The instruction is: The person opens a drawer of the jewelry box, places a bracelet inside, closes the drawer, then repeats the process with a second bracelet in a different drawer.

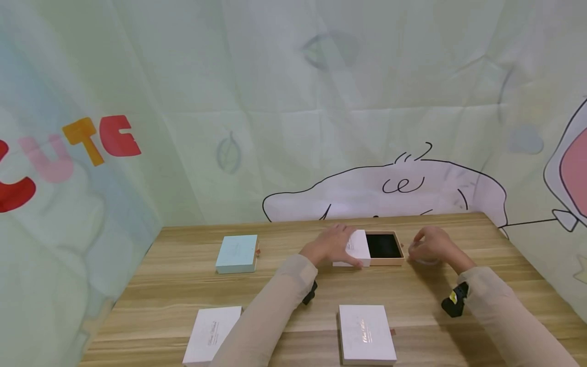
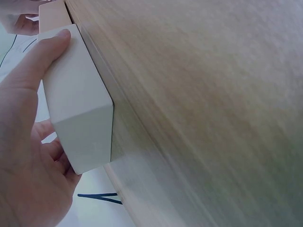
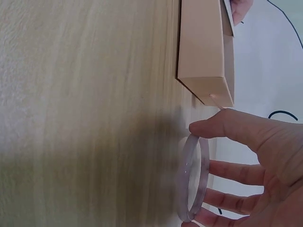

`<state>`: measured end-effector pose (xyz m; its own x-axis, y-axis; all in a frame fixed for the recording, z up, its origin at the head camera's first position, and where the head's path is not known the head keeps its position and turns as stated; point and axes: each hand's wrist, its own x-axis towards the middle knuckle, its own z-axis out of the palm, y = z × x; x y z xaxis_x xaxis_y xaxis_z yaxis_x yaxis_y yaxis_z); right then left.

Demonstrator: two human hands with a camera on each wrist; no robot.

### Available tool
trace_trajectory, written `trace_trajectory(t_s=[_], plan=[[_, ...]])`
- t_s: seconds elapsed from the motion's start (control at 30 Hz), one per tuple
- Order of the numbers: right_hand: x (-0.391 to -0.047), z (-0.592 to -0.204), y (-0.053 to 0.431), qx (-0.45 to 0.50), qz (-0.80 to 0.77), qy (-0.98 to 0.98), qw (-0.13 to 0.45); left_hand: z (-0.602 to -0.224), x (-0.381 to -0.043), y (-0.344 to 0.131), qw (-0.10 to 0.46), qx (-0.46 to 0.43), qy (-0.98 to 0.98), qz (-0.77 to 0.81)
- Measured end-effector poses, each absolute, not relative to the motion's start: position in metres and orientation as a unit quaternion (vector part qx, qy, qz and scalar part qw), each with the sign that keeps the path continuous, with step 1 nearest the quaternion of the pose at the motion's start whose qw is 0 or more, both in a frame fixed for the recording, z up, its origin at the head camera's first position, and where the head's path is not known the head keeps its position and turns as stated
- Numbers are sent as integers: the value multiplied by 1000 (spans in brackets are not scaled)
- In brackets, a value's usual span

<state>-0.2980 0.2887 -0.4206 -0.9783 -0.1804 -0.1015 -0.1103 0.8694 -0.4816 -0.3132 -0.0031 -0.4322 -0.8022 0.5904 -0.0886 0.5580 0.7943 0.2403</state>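
Observation:
My left hand (image 1: pixel 329 244) grips the white sleeve (image 1: pixel 359 246) of a small slide-out gift box near the table's far edge, thumb along its near side. The box's drawer (image 1: pixel 400 261), peach-coloured with a black pad (image 1: pixel 384 246) inside, sticks out of the sleeve to the right. Just right of the drawer, my right hand (image 1: pixel 435 245) holds a pale translucent bangle (image 3: pixel 182 182) between thumb and fingers. In the right wrist view the bangle stands tilted, close over the wood. A small ribbon tab (image 3: pixel 215 100) shows on the drawer's end, near my thumb.
On the wooden table (image 1: pixel 284 285) a light blue box (image 1: pixel 237 253) lies at the back left. Two more white boxes lie nearer, one at the front left (image 1: pixel 212 329) partly behind my left sleeve, another at front centre (image 1: pixel 367 334). A printed cloth (image 1: pixel 275 102) hangs behind the table.

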Motion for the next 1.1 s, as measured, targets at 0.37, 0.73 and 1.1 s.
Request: trace_trajectory(t_s=[0.37, 0.73, 1.1], plan=[[-301, -414, 290, -68, -240, 966, 73, -432, -312, -3, 76, 306, 944, 100], [-301, -409, 293, -69, -254, 962, 68, -434, -315, -2, 69, 308, 944, 94], [-300, -399, 288, -98, -258, 960, 47, -435, -315, -3, 76, 305, 943, 106]])
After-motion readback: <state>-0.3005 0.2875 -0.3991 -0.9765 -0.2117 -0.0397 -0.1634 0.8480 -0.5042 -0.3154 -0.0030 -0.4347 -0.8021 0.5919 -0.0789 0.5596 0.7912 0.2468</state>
